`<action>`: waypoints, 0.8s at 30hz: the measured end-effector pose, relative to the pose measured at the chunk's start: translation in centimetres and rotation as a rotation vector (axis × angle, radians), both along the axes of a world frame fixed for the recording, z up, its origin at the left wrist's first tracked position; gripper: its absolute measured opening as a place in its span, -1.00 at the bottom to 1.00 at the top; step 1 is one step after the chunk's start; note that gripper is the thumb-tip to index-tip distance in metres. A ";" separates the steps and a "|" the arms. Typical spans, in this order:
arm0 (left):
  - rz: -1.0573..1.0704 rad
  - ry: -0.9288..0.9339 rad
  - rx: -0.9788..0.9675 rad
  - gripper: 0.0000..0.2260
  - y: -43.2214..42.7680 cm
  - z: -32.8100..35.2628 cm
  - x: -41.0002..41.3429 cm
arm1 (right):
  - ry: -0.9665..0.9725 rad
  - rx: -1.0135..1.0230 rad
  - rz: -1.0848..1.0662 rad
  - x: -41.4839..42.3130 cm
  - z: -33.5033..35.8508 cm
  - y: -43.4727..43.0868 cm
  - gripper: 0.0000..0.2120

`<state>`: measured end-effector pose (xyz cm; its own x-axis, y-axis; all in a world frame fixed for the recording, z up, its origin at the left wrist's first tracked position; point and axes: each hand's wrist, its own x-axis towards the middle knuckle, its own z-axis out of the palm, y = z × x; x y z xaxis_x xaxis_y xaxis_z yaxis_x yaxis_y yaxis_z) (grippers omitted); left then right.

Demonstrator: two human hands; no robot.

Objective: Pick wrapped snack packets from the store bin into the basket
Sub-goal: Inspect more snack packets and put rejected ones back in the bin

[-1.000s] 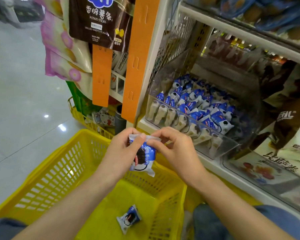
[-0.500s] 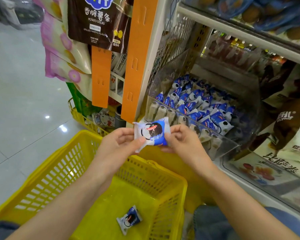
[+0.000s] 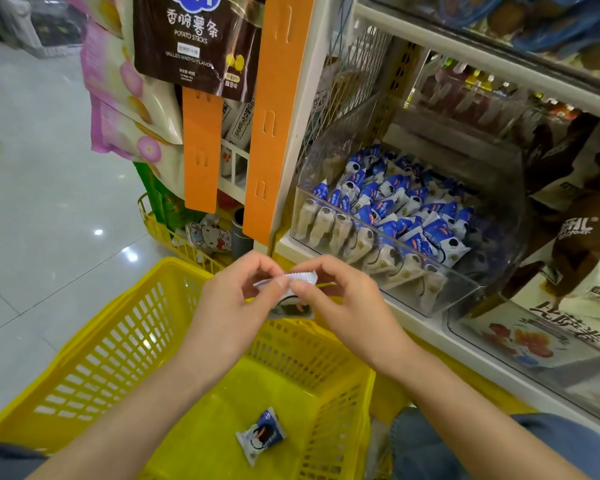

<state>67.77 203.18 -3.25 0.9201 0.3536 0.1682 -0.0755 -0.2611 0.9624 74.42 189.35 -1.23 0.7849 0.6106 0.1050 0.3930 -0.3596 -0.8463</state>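
Observation:
Both hands pinch one blue-and-white snack packet (image 3: 293,306) above the far rim of the yellow basket (image 3: 125,344). My left hand (image 3: 236,306) holds its left side, and my right hand (image 3: 343,299) grips its crimped top edge. The packet hangs tilted, its print mostly hidden by my fingers. Another packet of the same kind (image 3: 261,435) lies on the basket floor. To the right, on the lower shelf, the clear plastic bin (image 3: 440,292) holds several such packets (image 3: 395,209).
An orange hanging strip (image 3: 278,116) and snack bags (image 3: 194,36) hang left of the bin. Larger snack bags (image 3: 575,244) fill the shelf on the right. A second yellow basket (image 3: 167,233) sits behind on the tiled floor (image 3: 42,202). My knees flank the basket.
The packet has been turned from flat and face-up to hanging edge-on, and both hands have come closer together at its top edge, a little lower over the basket.

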 end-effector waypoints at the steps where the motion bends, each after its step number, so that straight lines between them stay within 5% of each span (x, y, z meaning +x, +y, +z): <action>1: -0.010 -0.003 0.031 -0.89 -0.1 -0.1 -0.1 | -0.003 0.011 -0.007 0.0 0.0 0.1 -0.92; 4: -0.001 0.002 0.010 -0.86 -0.2 -0.4 0.2 | -0.045 0.032 -0.030 0.2 -0.1 0.1 -0.95; 11: -0.036 0.096 -0.213 -0.88 -0.1 -0.7 0.8 | -0.570 -0.099 -0.023 -0.2 -0.4 -0.3 -0.95; 17: 0.047 0.353 -0.120 -0.84 0.2 -1.9 0.9 | -0.408 -0.006 -0.213 0.8 -0.6 -0.5 -0.96; 21: -0.112 0.460 -0.532 -0.54 0.2 -0.5 0.8 | -0.386 0.044 -0.107 0.9 -0.7 -0.6 -0.99; 24: -0.112 0.404 -0.691 -0.62 0.4 -0.2 0.7 | -0.567 -0.028 0.053 0.4 -1.0 -0.6 -0.96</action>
